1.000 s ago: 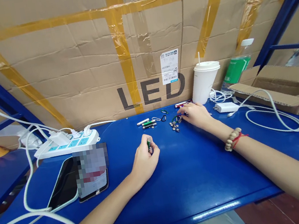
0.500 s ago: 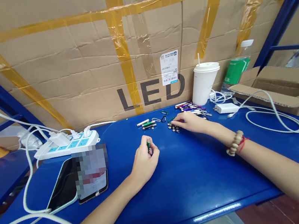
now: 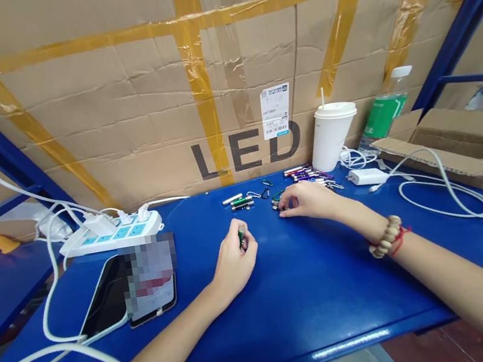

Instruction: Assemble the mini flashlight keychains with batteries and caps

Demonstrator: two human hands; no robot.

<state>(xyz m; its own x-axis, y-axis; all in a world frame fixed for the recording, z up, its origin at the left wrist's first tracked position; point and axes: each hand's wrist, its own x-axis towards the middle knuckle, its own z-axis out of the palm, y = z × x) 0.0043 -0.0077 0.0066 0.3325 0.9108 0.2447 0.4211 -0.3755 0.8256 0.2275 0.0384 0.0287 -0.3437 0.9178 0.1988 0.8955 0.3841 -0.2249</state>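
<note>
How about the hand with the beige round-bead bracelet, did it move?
Yes: the right hand moved left and slightly down the view, away from the white lidded cup.

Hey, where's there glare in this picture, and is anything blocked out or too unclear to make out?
In the head view, bright glare streaks the blue tabletop along its front edge and at right; in the same head view, the amber packing tape glints, blocky pixelation hides much of the lit smartphone, and the metal pieces at the right hand are too small to identify.

Blue tbl [image 3: 288, 302]: sm tubes [image 3: 241, 202], pwr strip [image 3: 96, 248], 2 phones [image 3: 104, 297], cup [image 3: 331, 141]
</note>
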